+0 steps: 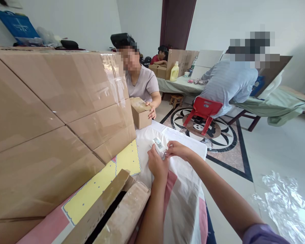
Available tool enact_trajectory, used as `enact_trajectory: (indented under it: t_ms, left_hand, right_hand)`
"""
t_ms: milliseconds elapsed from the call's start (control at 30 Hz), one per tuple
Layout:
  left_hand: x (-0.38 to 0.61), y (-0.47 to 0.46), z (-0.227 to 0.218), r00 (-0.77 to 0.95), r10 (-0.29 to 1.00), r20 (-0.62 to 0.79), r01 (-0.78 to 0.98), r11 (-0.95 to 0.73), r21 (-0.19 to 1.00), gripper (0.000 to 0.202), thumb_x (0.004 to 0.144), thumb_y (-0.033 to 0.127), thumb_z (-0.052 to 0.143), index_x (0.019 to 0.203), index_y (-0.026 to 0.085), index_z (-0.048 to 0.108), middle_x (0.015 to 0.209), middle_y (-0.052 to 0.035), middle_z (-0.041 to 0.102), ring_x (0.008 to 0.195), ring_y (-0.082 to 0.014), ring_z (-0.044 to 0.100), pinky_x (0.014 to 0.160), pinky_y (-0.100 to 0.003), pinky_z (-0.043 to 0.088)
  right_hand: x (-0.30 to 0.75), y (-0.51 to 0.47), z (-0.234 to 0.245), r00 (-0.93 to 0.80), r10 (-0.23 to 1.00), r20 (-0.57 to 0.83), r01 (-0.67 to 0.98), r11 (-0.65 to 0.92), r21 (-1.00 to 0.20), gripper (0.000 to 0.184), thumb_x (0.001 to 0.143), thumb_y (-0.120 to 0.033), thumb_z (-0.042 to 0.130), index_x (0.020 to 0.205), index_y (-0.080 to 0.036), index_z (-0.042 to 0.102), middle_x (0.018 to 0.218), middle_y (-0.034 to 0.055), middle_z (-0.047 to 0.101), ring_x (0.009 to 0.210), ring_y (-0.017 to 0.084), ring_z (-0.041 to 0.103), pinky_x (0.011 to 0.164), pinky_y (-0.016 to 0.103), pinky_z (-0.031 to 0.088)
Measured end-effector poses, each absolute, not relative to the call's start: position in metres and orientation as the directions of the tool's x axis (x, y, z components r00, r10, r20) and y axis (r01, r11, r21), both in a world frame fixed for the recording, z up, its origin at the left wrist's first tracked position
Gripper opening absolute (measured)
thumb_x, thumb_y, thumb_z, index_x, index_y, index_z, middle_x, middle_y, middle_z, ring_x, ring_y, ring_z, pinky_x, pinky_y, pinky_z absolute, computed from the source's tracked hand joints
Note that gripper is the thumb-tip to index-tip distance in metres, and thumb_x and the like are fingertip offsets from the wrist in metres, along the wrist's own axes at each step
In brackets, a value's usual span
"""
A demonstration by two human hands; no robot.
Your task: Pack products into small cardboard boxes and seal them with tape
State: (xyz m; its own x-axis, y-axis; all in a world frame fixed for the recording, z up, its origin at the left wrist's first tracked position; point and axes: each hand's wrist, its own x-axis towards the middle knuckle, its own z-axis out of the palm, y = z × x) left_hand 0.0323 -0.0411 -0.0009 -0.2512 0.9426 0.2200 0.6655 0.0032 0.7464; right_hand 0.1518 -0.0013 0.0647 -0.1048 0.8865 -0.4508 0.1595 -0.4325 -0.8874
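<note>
A small white packet [158,144] with a greyish-green printed patch is held up over the cloth-covered table. My left hand [158,163] is closed around its lower part, thumb and fingers on its sides. With fingertips pinched together, my right hand [177,150] grips the packet's near right end. What exactly lies between those fingertips is too small to make out. Beneath both hands is a white cloth [183,183] with pink parts. An open cardboard box [127,211] stands just left of my left forearm.
Stacked, taped cartons [86,84] form a wall on the left. Across the table, a co-worker's hand [152,110] rests on a small carton [142,117]. Another person sits on a red chair [205,107]. Clear plastic wrap [282,200] lies on the floor at right.
</note>
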Motion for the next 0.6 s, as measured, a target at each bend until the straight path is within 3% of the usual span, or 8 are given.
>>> enact_trajectory:
  t_ms: [200,467,600]
  left_hand:
    - [0.032,-0.04,0.0,-0.266,0.938,0.221,0.677,0.018,0.736,0.079,0.08,0.037,0.074,0.146,0.02,0.034,0.129,-0.015,0.057,0.11,-0.0314,0.065,0.077,-0.037,0.053]
    - [0.033,-0.04,-0.002,-0.273,0.928,0.253,0.671,-0.005,0.742,0.078,0.08,0.044,0.074,0.146,0.022,0.037,0.123,-0.0131,0.059,0.105,-0.0309,0.066,0.072,-0.035,0.053]
    - [0.031,-0.04,-0.006,-0.241,0.907,0.345,0.693,-0.087,0.716,0.08,0.08,0.034,0.077,0.148,0.018,0.037,0.129,-0.0173,0.052,0.112,-0.0333,0.06,0.082,-0.04,0.054]
  right_hand:
    - [0.154,-0.003,0.053,-0.114,0.906,-0.409,0.144,-0.392,-0.909,0.025,0.068,-0.003,0.061,0.077,-0.02,0.046,0.059,-0.0017,0.065,0.059,0.013,0.064,0.055,0.02,0.049]
    - [0.157,-0.008,0.033,-0.091,0.919,-0.383,0.065,-0.379,-0.923,0.02,0.062,-0.014,0.057,0.076,-0.022,0.046,0.052,-0.0052,0.058,0.05,0.012,0.056,0.054,0.023,0.046]
    - [0.155,-0.01,0.03,-0.078,0.934,-0.35,0.065,-0.345,-0.936,0.021,0.063,-0.017,0.061,0.077,-0.022,0.046,0.052,-0.0058,0.058,0.048,0.012,0.054,0.051,0.022,0.041]
